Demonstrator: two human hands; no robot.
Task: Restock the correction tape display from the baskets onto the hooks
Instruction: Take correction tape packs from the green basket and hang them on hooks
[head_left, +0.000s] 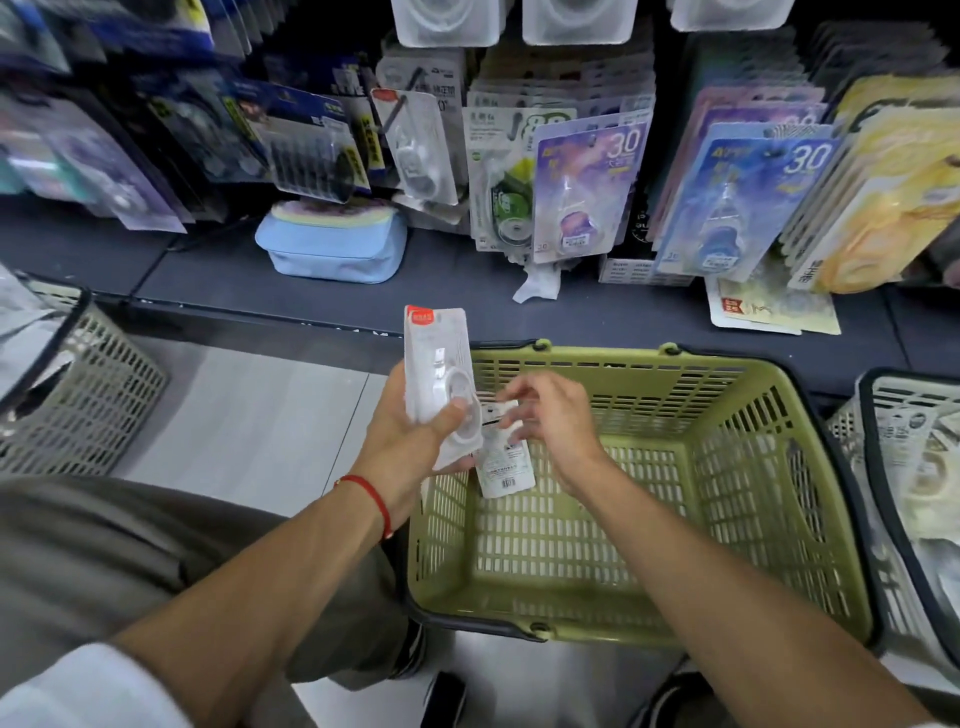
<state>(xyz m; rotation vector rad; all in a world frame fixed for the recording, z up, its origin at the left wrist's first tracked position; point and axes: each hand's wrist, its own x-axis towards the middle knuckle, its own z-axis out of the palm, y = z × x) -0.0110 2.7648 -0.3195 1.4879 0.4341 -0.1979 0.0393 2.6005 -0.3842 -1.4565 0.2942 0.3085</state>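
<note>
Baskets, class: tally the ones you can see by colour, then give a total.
Green basket: 1
Grey basket: 2, one at the left edge, one at the right edge
Total: 3

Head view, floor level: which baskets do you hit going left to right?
Grey basket at the left edge → green basket in the middle, under both hands → white basket at the right edge, holding packaged stock.
</note>
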